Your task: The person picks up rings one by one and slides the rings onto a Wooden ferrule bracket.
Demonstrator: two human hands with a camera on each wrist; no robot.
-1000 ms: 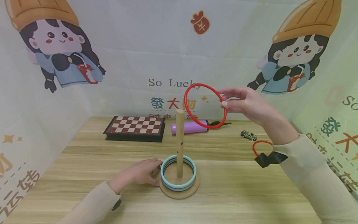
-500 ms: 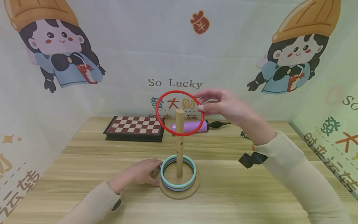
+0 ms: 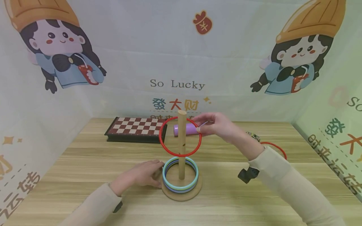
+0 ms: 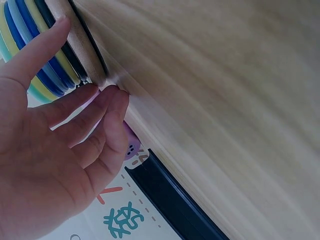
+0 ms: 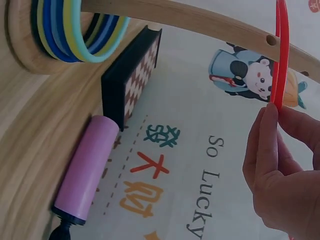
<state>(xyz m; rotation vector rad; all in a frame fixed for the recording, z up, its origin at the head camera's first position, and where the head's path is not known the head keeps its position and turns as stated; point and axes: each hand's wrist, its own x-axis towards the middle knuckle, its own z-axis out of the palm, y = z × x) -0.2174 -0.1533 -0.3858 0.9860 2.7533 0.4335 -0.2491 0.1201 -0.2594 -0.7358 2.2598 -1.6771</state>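
My right hand (image 3: 219, 127) pinches a red ring (image 3: 161, 142) by its right side, between thumb and fingertips. The ring encircles the upper part of an upright wooden peg (image 3: 182, 166), above the lower rings. In the right wrist view, the red ring (image 5: 283, 55) appears edge-on against the peg (image 5: 200, 22). Several stacked rings (image 3: 195, 182), light blue on top with yellow, blue and black below, lie around the peg's foot on a round wooden base (image 3: 182, 196). My left hand (image 3: 138, 174) holds the base's left edge, its thumb and fingertips at the rim (image 4: 87, 47).
Behind the peg lie a checkered board box (image 3: 135, 128) and a purple hand pump (image 3: 190, 129), partly covered by the right hand. A toy car (image 3: 253, 136) and another red ring (image 3: 275, 145) are behind the right forearm. A printed cloth backdrop (image 3: 127, 62) borders the wooden table (image 3: 85, 163).
My right hand has carried the red ring left over the peg's top and then lowered it around the peg. My left hand stays at the base.
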